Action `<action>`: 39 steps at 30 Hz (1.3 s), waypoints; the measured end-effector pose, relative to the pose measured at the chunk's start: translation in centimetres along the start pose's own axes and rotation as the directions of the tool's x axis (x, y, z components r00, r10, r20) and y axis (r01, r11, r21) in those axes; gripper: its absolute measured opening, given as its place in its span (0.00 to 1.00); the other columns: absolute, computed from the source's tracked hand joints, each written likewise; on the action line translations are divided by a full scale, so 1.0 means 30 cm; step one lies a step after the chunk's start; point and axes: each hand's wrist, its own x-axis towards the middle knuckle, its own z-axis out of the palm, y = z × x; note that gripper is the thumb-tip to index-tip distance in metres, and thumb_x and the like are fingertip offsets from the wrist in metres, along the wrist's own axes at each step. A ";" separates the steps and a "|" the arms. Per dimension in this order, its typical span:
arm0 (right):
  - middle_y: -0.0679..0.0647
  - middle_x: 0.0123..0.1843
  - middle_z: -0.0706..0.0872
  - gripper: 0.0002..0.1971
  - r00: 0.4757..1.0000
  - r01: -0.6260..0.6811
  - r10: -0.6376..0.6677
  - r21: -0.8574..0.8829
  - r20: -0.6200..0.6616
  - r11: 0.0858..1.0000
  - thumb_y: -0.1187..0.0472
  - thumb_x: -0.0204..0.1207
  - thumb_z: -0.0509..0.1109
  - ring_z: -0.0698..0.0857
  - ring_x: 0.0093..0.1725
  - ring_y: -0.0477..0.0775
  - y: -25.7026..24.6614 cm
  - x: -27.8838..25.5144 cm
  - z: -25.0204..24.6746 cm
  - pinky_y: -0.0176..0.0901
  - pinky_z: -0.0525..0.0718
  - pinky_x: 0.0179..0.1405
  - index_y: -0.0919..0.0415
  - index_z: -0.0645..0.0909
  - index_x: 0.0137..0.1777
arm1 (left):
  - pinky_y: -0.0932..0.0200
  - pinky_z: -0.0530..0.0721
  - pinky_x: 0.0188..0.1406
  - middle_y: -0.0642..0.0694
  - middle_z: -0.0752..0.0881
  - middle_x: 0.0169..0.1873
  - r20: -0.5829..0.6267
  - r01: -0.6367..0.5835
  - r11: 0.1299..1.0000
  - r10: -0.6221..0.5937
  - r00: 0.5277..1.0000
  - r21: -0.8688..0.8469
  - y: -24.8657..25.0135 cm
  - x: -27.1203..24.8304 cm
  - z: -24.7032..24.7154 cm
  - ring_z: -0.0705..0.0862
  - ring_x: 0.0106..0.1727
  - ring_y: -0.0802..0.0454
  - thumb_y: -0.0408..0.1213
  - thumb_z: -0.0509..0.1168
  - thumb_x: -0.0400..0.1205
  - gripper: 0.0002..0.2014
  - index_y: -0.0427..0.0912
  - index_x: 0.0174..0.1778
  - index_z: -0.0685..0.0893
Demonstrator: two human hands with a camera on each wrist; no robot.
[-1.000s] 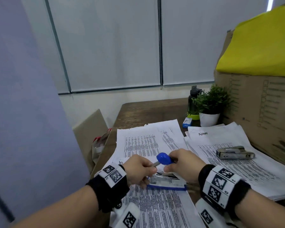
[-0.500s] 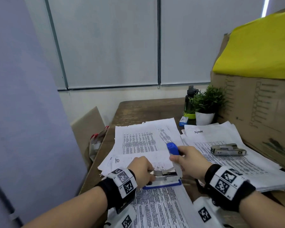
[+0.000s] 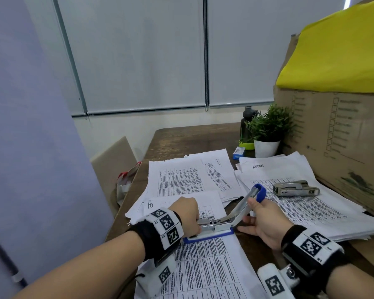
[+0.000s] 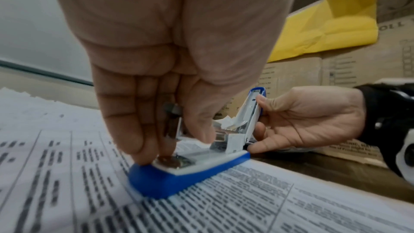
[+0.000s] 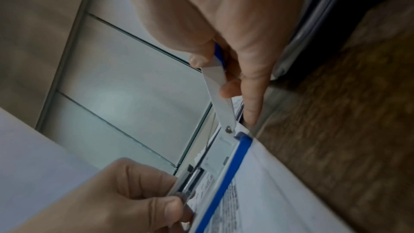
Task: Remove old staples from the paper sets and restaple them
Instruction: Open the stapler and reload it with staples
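Observation:
A blue and white stapler (image 3: 212, 233) (image 4: 190, 167) sits on a printed paper set (image 3: 205, 268) near the table's front. Its top cover (image 3: 249, 201) (image 5: 218, 86) is swung up and back to the right. My right hand (image 3: 266, 221) (image 4: 302, 121) pinches that cover between thumb and fingers. My left hand (image 3: 187, 214) (image 4: 156, 95) grips the front of the stapler, fingertips down on the base and thumb against the metal staple rail (image 4: 177, 127). More printed paper sets (image 3: 188, 180) lie behind the stapler, and another stack (image 3: 300, 203) lies at the right.
A metal staple remover (image 3: 296, 188) lies on the right paper stack. A potted plant (image 3: 268, 134), a dark bottle (image 3: 247, 119) and a small blue box (image 3: 239, 152) stand at the back. A large cardboard box (image 3: 343, 134) with yellow cloth (image 3: 337, 50) walls the right side.
My right hand has swung the stapler's blue-tipped cover up and back to the right, so the stapler now lies wide open. My left hand keeps hold of the front end.

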 end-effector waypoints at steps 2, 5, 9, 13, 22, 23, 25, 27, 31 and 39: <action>0.60 0.44 0.75 0.08 1.000 -0.004 0.004 -0.035 0.006 0.999 0.58 0.87 0.57 0.77 0.37 0.54 -0.004 -0.004 -0.002 0.61 0.87 0.45 0.61 0.75 0.53 | 0.63 0.68 0.23 0.47 0.69 0.22 0.004 -0.002 0.997 0.002 1.000 0.072 0.019 0.000 -0.007 0.68 0.24 0.53 0.34 0.69 0.81 0.21 0.41 0.23 0.70; 0.62 0.47 0.76 0.08 1.000 0.003 -0.002 -0.079 0.008 0.997 0.58 0.87 0.57 0.78 0.39 0.55 -0.010 -0.008 -0.001 0.63 0.87 0.50 0.62 0.75 0.54 | 0.63 0.67 0.22 0.47 0.69 0.23 0.023 -0.016 0.986 0.012 1.000 0.166 0.042 -0.004 -0.020 0.68 0.25 0.53 0.32 0.67 0.80 0.19 0.40 0.24 0.68; 0.63 0.49 0.78 0.09 1.000 0.006 -0.005 -0.104 0.012 0.995 0.59 0.87 0.58 0.79 0.41 0.56 -0.021 -0.016 0.006 0.60 0.87 0.48 0.62 0.74 0.59 | 0.62 0.67 0.20 0.47 0.69 0.22 0.060 -0.048 0.966 0.034 0.998 0.254 0.070 -0.007 -0.039 0.68 0.23 0.53 0.29 0.67 0.78 0.19 0.40 0.24 0.67; 0.61 0.47 0.77 0.09 1.000 0.006 -0.004 -0.114 0.014 0.994 0.59 0.87 0.57 0.78 0.40 0.55 -0.025 -0.022 0.007 0.59 0.86 0.48 0.63 0.74 0.61 | 0.62 0.67 0.20 0.47 0.68 0.22 0.077 -0.053 0.969 0.036 0.996 0.241 0.074 -0.006 -0.043 0.68 0.23 0.54 0.30 0.69 0.78 0.20 0.40 0.24 0.67; 0.61 0.46 0.77 0.10 1.000 -0.008 0.010 -0.112 0.012 0.994 0.59 0.87 0.57 0.78 0.39 0.55 -0.022 -0.006 0.010 0.65 0.86 0.55 0.64 0.74 0.61 | 0.58 0.81 0.45 0.48 0.81 0.49 -0.063 -0.071 0.997 0.068 0.996 -0.044 -0.032 -0.046 -0.009 0.79 0.47 0.50 0.40 0.75 0.77 0.14 0.41 0.53 0.82; 0.62 0.46 0.77 0.10 1.000 -0.013 0.015 -0.104 0.013 0.994 0.59 0.87 0.57 0.78 0.39 0.55 -0.021 -0.003 0.010 0.65 0.86 0.54 0.64 0.74 0.61 | 0.57 0.83 0.48 0.49 0.81 0.48 -0.078 -0.081 0.994 0.075 0.994 -0.069 -0.038 -0.053 -0.005 0.80 0.47 0.50 0.39 0.75 0.77 0.13 0.42 0.53 0.82; 0.62 0.47 0.76 0.10 0.999 -0.028 0.030 -0.065 0.026 0.997 0.59 0.88 0.56 0.77 0.37 0.55 -0.022 0.006 0.012 0.65 0.86 0.51 0.64 0.73 0.61 | 0.55 0.84 0.51 0.48 0.82 0.47 -0.083 -0.085 0.990 0.076 0.994 -0.115 -0.046 -0.060 0.004 0.82 0.48 0.49 0.39 0.75 0.77 0.12 0.42 0.53 0.82; 0.62 0.46 0.75 0.09 0.998 -0.057 0.057 0.000 0.030 0.998 0.60 0.88 0.55 0.76 0.34 0.55 -0.024 0.013 0.013 0.65 0.86 0.45 0.64 0.72 0.59 | 0.55 0.84 0.49 0.46 0.84 0.50 -0.093 -0.091 0.987 0.079 0.993 -0.135 -0.052 -0.058 0.015 0.82 0.47 0.49 0.38 0.75 0.77 0.12 0.43 0.53 0.82; 0.62 0.45 0.75 0.08 0.990 -0.142 0.143 0.112 0.003 0.983 0.61 0.88 0.54 0.76 0.34 0.57 -0.021 0.021 -0.003 0.68 0.82 0.48 0.65 0.72 0.53 | 0.50 0.87 0.45 0.44 0.83 0.49 -0.113 -0.062 0.974 0.038 0.993 -0.216 -0.063 -0.054 0.027 0.85 0.46 0.44 0.37 0.77 0.76 0.16 0.45 0.50 0.75; 0.63 0.53 0.77 0.08 0.987 -0.160 0.160 0.070 -0.008 0.985 0.59 0.88 0.55 0.78 0.36 0.58 -0.013 0.044 -0.009 0.68 0.83 0.44 0.62 0.73 0.53 | 0.55 0.87 0.50 0.48 0.86 0.50 -0.116 -0.125 0.960 0.098 0.988 -0.249 -0.083 -0.051 0.036 0.86 0.51 0.48 0.36 0.78 0.74 0.11 0.46 0.50 0.86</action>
